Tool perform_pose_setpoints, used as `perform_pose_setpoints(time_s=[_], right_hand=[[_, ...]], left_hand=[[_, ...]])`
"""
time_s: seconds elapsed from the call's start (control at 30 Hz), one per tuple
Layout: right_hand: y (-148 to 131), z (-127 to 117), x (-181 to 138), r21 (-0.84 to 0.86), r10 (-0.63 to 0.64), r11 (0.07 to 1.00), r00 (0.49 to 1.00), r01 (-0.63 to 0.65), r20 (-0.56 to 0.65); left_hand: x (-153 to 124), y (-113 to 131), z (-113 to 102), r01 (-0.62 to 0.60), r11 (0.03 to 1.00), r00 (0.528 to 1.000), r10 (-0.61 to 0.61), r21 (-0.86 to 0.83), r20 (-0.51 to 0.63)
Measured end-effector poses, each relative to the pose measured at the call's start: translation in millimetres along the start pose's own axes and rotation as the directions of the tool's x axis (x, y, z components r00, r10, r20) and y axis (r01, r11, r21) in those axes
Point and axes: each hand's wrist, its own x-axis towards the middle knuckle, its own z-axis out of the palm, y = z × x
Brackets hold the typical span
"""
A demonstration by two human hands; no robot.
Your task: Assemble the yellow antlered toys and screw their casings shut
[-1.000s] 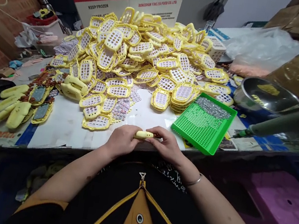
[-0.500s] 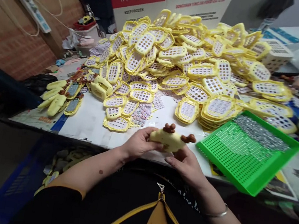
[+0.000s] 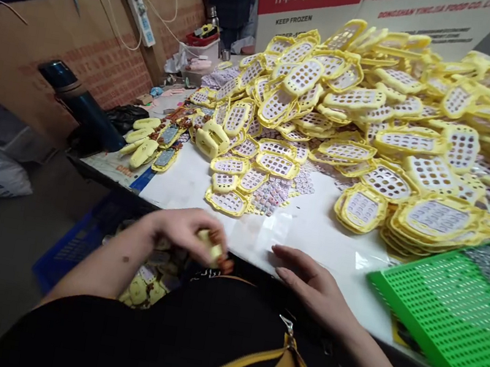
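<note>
My left hand (image 3: 188, 233) is wrapped round a pale yellow toy casing with brown antlers (image 3: 215, 252), at the table's near edge above a blue crate. Most of the casing is hidden by my fingers. Apart from it, my right hand (image 3: 311, 281) hangs over the edge of the white tabletop (image 3: 179, 188), holding nothing, its fingers stretched and parted. Beyond my hands lie yellow toy casings with white perforated faces (image 3: 228, 201) and a patch of small printed pieces (image 3: 271, 197).
A large heap of yellow casings (image 3: 356, 99) covers the back. At right stands a green perforated tray (image 3: 450, 327) holding small silvery parts. To the left are antlered casings (image 3: 165, 158) and a dark bottle (image 3: 84, 108). The blue crate (image 3: 73, 237) below holds more yellow pieces.
Both hands were on the antlered casing; my right hand has let go. My left hand has carried it left and down to the table's edge. The view has turned left.
</note>
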Motion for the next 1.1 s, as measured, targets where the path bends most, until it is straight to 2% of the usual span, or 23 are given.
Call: perform_pose_setpoints(time_s=[0.03,0.07,0.1,0.13,0.17,0.2,0.23,0.27,0.3,0.37,0.43,0.53,0.63,0.67,0.7,0.73,0.8,0.87,0.93,1.0,1.03,1.07,1.1], right_hand=[[-1.1,-0.8,1.7,-0.040,0.011,0.999,1.000,-0.011,0.011],[-2.2,-1.2,3.5,-0.072,0.015,0.997,1.000,-0.014,0.021],[-3.4,-1.2,5.4,-0.094,0.018,0.995,0.999,-0.015,0.030],[-4.6,-0.7,7.4,-0.110,0.022,0.994,0.999,-0.018,0.034],[-5.9,0.2,9.4,-0.124,0.029,0.992,0.999,-0.024,0.037],[-7.0,1.3,11.2,-0.140,0.039,0.990,0.998,-0.033,0.040],[-8.0,2.5,12.8,-0.156,0.049,0.987,0.998,-0.042,0.042],[-8.8,3.6,14.1,-0.172,0.058,0.984,0.997,-0.049,0.044],[-9.3,4.4,15.1,-0.187,0.066,0.981,0.997,-0.056,0.048],[-9.6,5.1,16.8,-0.207,0.087,0.976,0.995,-0.073,0.057],[-9.4,4.8,18.7,-0.210,0.107,0.973,0.992,-0.092,0.060],[-9.8,4.1,23.5,-0.185,0.121,0.977,0.992,-0.110,0.047],[-11.8,3.7,31.8,-0.118,0.120,0.986,0.992,-0.115,0.033],[-12.7,3.7,35.5,-0.074,0.125,0.990,0.992,-0.122,0.033],[-13.7,3.9,39.7,-0.009,0.136,0.991,0.990,-0.136,0.036],[-14.8,4.3,44.4,0.081,0.150,0.985,0.988,-0.154,0.046],[-17.4,5.9,54.5,0.284,0.144,0.948,0.989,-0.145,0.023],[-20.2,8.0,63.7,0.447,0.094,0.893,0.993,-0.052,-0.071],[-23.1,8.3,69.3,0.537,0.069,0.842,0.977,0.050,-0.199],[-26.0,4.3,69.7,0.559,0.067,0.822,0.956,0.109,-0.285],[-27.5,0.2,68.1,0.544,0.054,0.831,0.955,0.119,-0.291],[-29.2,-5.3,65.5,0.509,0.027,0.854,0.966,0.112,-0.258],[-30.9,-12.1,62.4,0.446,-0.009,0.890,0.981,0.097,-0.196]], left_hand=[[-20.1,-0.7,-14.3,0.067,0.991,0.997,-0.071,0.114,0.036],[-36.7,-2.9,-27.2,0.087,0.976,0.996,-0.078,0.198,-0.054],[-48.4,-7.1,-38.9,0.110,0.959,0.979,-0.059,0.261,-0.197],[-54.4,-13.5,-49.8,0.146,0.942,0.930,-0.027,0.301,-0.367],[-54.8,-22.0,-60.3,0.175,0.929,0.839,0.031,0.325,-0.543],[-50.3,-32.1,-70.9,0.207,0.921,0.718,0.086,0.330,-0.691],[-42.2,-43.1,-82.1,0.278,0.899,0.566,0.133,0.340,-0.814],[-32.0,-54.3,-93.7,0.419,0.845,0.359,0.181,0.332,-0.916],[-21.5,-64.7,-105.8,0.587,0.755,0.208,0.208,0.292,-0.956],[-4.2,-81.5,-128.7,0.668,0.715,0.059,0.227,0.207,-0.972],[5.1,-91.7,-145.1,0.687,0.705,0.022,0.223,0.177,-0.975],[10.6,-96.7,-147.0,0.665,0.712,0.069,0.238,0.223,-0.969],[20.1,-92.7,-121.1,0.583,0.763,0.088,0.280,0.277,-0.956],[25.3,-89.4,-107.9,0.468,0.831,0.039,0.321,0.302,-0.946],[31.5,-85.0,-93.1,0.353,0.866,0.039,0.364,0.353,-0.931],[38.6,-79.8,-77.2,0.247,0.861,0.074,0.440,0.444,-0.895],[54.7,-67.8,-44.3,0.120,0.742,0.218,0.628,0.659,-0.747],[71.8,-56.6,-14.4,-0.019,0.587,0.347,0.763,0.810,-0.545],[87.6,-47.9,7.5,-0.166,0.544,0.426,0.792,0.823,-0.438],[100.4,-41.6,20.0,-0.290,0.708,0.524,0.681,0.644,-0.512],[105.3,-38.9,23.3,-0.324,0.827,0.610,0.554,0.460,-0.566],[109.4,-36.2,25.2,-0.317,0.923,0.729,0.384,0.217,-0.567],[112.6,-33.7,26.3,-0.261,0.964,0.841,0.205,-0.045,-0.500]])
